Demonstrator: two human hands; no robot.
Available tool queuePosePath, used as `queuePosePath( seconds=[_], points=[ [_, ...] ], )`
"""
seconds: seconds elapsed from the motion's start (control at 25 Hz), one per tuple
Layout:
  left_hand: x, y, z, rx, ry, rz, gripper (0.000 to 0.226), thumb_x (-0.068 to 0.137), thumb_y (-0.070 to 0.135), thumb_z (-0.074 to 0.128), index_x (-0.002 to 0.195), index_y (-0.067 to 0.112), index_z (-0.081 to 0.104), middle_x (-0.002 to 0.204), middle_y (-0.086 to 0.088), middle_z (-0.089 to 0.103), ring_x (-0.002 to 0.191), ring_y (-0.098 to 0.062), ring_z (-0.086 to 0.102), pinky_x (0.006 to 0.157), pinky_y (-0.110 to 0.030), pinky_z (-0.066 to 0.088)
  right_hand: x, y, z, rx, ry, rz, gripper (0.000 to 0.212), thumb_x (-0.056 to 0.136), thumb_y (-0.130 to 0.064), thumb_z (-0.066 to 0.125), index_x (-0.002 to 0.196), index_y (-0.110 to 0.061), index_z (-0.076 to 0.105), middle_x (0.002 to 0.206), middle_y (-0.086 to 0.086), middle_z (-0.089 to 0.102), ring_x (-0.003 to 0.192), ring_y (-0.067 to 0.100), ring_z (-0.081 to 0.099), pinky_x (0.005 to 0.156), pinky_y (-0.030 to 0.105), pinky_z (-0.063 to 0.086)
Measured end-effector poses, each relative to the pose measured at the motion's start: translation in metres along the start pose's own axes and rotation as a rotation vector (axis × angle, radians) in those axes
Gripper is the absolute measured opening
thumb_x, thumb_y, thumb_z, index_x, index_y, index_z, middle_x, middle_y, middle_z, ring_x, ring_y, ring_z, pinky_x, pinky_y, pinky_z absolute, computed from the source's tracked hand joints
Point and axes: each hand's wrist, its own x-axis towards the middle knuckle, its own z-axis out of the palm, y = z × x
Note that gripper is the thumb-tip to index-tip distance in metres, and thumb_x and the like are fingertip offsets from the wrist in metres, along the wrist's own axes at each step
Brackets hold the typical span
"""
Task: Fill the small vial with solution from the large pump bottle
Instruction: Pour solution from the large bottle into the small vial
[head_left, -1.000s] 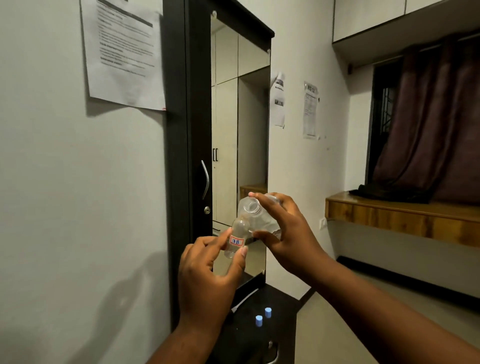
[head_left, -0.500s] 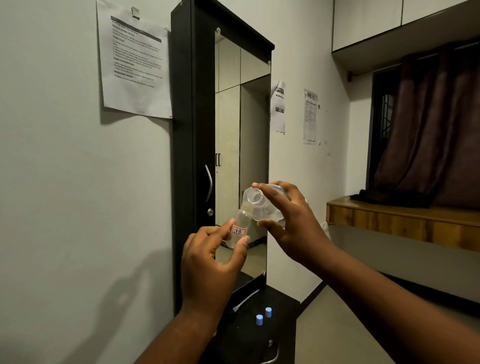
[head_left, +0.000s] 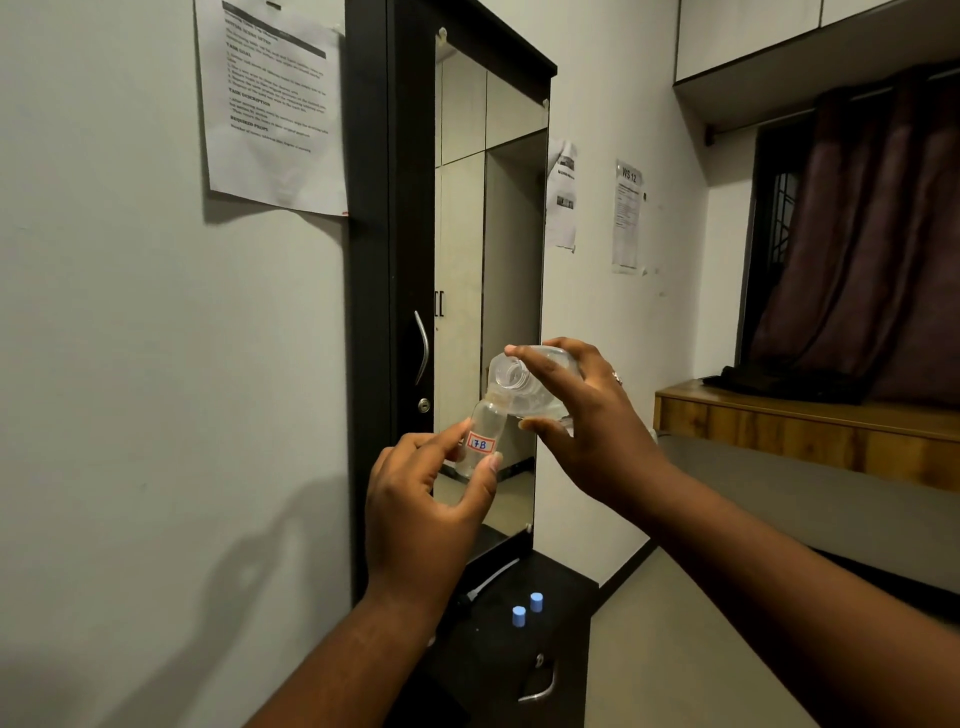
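My left hand (head_left: 423, 512) pinches a small clear vial (head_left: 480, 439) with a white label marked "17B", held upright in front of the mirror. My right hand (head_left: 587, 426) grips the large clear bottle (head_left: 524, 384), which has no pump on it. That bottle is tipped on its side, its open neck facing me just above the vial's mouth. The bottle's lower edge touches the vial's rim. Whether liquid is flowing I cannot tell.
A black cabinet (head_left: 374, 260) with a mirror door stands straight ahead; its low black shelf (head_left: 566, 613) carries two small blue caps (head_left: 527, 609) and a pump tube (head_left: 488, 579). Papers hang on the wall. A wooden ledge (head_left: 805, 421) and dark curtain are at right.
Both hands have risen slightly with the vial and bottle, and the bottle's neck has turned more toward me. The grips are unchanged.
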Motion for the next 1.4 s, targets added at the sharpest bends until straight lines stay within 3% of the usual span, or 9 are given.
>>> queuePosePath(
  seconds=[0.28,0.64,0.88,1.4],
  points=[
    [-0.001,0.0,-0.002,0.001,0.009,0.007,0.054,0.083,0.054,0.062,0.121,0.017,0.072,0.095,0.001,0.066,0.087,-0.021,0.062,0.069,-0.044,0.059,0.004,0.0,0.0,-0.097,-0.003,-0.052,0.078,0.083,-0.016,0.08,0.147,-0.039,0.043,0.151,0.015,0.038,0.134,0.036,0.04,0.098,0.049,0.051],
    [-0.002,0.002,-0.004,-0.005,0.011,0.006,0.053,0.083,0.051,0.064,0.119,0.014,0.073,0.091,0.0,0.064,0.085,-0.022,0.062,0.068,-0.043,0.059,0.007,-0.003,-0.006,-0.167,-0.028,-0.076,0.075,0.086,-0.016,0.076,0.148,-0.039,0.041,0.154,0.016,0.033,0.14,0.039,0.033,0.101,0.059,0.05],
    [-0.003,-0.003,-0.004,0.008,0.003,-0.014,0.04,0.084,0.033,0.078,0.119,0.013,0.073,0.092,-0.001,0.065,0.087,-0.022,0.063,0.071,-0.044,0.06,0.008,-0.005,-0.007,-0.2,-0.031,-0.096,0.074,0.086,-0.011,0.076,0.147,-0.038,0.044,0.154,0.016,0.034,0.142,0.041,0.03,0.102,0.061,0.048],
    [-0.004,-0.008,-0.005,0.014,0.021,0.0,0.04,0.084,0.037,0.077,0.118,0.017,0.073,0.092,0.001,0.065,0.087,-0.02,0.063,0.068,-0.043,0.06,0.009,-0.006,-0.003,-0.23,0.032,-0.144,0.073,0.081,-0.005,0.079,0.143,-0.03,0.052,0.149,0.023,0.039,0.14,0.047,0.034,0.112,0.056,0.03]
  ],
)
